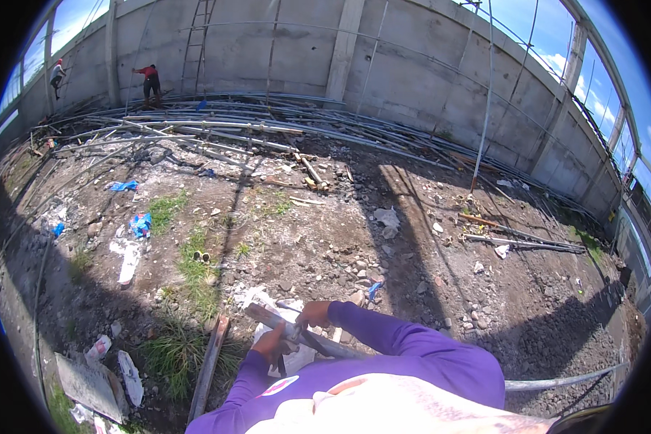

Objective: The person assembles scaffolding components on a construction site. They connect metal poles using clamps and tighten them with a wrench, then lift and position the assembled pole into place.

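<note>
My left hand, in a purple sleeve, is closed around the near side of a long grey bar in front of my chest. The bar's squared end points forward and to the left. On the far side, my right hand is closed at the bar, its bent fingers against a small dark metal piece, perhaps a clamp. My fingers partly hide that piece, so its exact kind does not show. Pale torn sacking lies on the ground beneath the bar.
A rusty steel channel lies left of me, beyond it a concrete slab. Rubble and blue scraps dot the dirt. Long pipes are piled along the grey wall, where two people stand. An upright pole rises at right.
</note>
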`<state>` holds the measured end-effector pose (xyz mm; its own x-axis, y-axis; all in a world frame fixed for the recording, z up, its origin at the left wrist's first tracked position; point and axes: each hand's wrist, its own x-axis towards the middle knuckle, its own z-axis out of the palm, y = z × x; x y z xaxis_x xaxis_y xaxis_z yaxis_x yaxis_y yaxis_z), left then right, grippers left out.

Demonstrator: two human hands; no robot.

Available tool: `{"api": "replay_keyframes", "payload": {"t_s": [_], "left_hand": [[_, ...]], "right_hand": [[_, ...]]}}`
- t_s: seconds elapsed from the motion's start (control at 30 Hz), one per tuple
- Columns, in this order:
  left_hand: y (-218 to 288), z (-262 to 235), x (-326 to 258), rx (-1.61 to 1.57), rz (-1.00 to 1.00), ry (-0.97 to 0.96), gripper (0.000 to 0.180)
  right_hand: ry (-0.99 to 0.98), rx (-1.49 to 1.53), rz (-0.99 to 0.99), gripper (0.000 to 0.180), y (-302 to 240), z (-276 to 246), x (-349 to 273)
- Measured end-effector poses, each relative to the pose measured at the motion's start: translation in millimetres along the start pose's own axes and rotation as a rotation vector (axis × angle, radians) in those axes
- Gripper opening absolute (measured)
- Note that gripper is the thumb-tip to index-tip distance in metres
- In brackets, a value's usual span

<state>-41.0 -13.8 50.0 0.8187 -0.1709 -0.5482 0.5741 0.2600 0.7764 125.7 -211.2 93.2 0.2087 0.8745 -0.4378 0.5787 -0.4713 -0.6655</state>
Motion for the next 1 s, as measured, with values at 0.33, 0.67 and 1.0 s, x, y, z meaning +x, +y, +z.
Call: {"api": "replay_keyframes", "payload": {"t_s": [0.33, 0.67, 1.0], "left_hand": [[-3.7, -5.4, 21.1, -0.052, -0.073, -0.016, 0.059], [29.2, 17.0, -8.0, 0.062, -0.061, 0.137, 0.059], [30.7, 24.5, -17.0, 0.031, 0.035, 0.168, 0.066]], "right_hand": [[-0.140, 0.434, 0.283, 0.018, -11.6, -24.3, -4.0], [-0.146, -0.047, -0.192, 0.008, 12.1, -28.7, 12.6], [-0.153, 0.482, 0.476, 0.028, -41.0, -39.0, -15.4]]}}
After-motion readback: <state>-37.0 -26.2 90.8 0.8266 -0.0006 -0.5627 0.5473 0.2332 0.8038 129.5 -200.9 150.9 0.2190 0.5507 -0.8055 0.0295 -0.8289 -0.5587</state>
